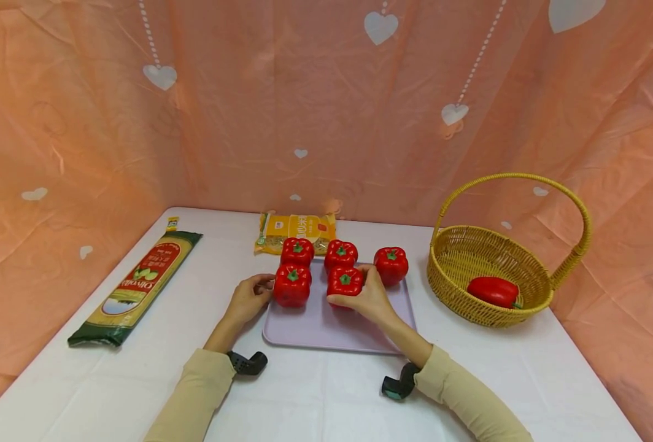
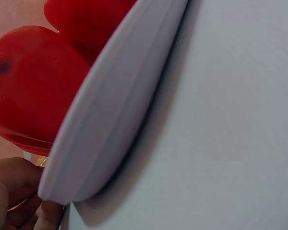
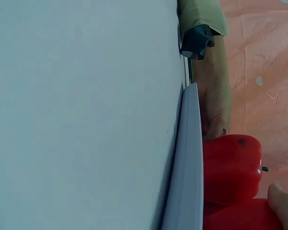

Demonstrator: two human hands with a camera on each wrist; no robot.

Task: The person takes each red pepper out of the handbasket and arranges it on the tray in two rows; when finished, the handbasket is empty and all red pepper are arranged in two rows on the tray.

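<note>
Several red bell peppers with green stems are grouped on a pale lilac tray (image 1: 326,334). My right hand (image 1: 372,299) grips the front bell pepper (image 1: 344,280), thumb on its near side and fingers round its right. My left hand (image 1: 247,301) is at the tray's left edge, beside another bell pepper (image 1: 292,286); in the left wrist view its fingers (image 2: 17,177) pinch the tray's rim (image 2: 101,115). Behind are two bell peppers side by side, the left one (image 1: 297,250) and the middle one (image 1: 340,250). A further bell pepper (image 1: 391,265) sits at the tray's back right corner.
A yellow wicker basket (image 1: 442,288) with a tall handle stands at the right, holding a long red pepper (image 1: 493,291). A yellow food packet (image 1: 299,226) lies behind the tray. At the left lies a long green and red packet (image 1: 139,282). Fabric walls border the white table (image 1: 315,393).
</note>
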